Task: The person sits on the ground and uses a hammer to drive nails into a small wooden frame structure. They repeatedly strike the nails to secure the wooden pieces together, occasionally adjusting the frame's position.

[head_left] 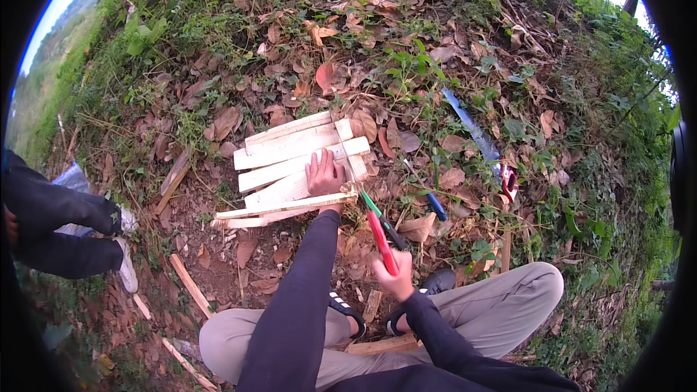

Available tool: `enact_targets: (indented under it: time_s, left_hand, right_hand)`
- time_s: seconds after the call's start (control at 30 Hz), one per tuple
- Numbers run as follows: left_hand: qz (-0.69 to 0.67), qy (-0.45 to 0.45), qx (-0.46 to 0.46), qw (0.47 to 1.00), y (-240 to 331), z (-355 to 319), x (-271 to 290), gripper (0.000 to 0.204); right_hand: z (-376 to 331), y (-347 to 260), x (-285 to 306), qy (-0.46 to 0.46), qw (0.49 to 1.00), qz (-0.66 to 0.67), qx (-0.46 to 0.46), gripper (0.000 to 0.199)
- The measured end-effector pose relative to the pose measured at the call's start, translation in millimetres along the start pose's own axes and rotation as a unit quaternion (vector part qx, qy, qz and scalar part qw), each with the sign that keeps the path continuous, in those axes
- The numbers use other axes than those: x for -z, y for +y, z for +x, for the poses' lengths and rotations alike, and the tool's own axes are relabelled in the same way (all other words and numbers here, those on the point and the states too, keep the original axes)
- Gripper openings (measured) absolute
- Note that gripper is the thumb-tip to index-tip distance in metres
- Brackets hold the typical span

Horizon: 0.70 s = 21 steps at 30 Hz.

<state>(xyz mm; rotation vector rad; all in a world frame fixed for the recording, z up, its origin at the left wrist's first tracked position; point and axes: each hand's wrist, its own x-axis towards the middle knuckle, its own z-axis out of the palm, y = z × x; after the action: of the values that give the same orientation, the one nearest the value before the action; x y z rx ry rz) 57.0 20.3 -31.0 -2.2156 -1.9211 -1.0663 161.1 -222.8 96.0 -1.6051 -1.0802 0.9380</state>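
Fingers spreading over pale slats, saw handle gripped in the other hand

The left hand (pixel 323 174) is lying flat on the wooden slats (pixel 283 145), its fingers slightly apart and seeming to be pressing down. The right hand (pixel 394 276) is curling its fingers around the red-handled saw (pixel 379 232), closed on the grip nearer the body. The slats are resting on the leafy ground ahead, and the saw's thin blade is running across them, close to their right ends.

Judging by this layout, sawing seems to be in hand and not finished: short wood ends are showing to the right of the blade, and the slats are lying together as a group. How deep the teeth are sitting, and whether the slats are being held by nails, I cannot tell. What appears to be left is the rest of that cut.

To the right, a blue-handled tool (pixel 435 207) is lying near the slats, and a blue blade with a red-and-white handle (pixel 510 180) is lying farther off. A loose wood strip (pixel 190 283) is lying on the near left.

As for containers, only a bluish-white plastic piece (pixel 72 178), perhaps a bag, is showing at far left, behind another person's dark-trousered legs (pixel 65 221); whether it is holding anything I cannot tell
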Motion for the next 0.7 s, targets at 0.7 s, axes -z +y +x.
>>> enact_targets:
  time_s: [0.7]
  left_hand:
    - [-0.045, -0.034, -0.015, 0.998, 30, 17, 6, 0.034]
  right_hand:
    - [76, -14, -20, 0.059, 0.998, 0.004, 0.026, 0.026]
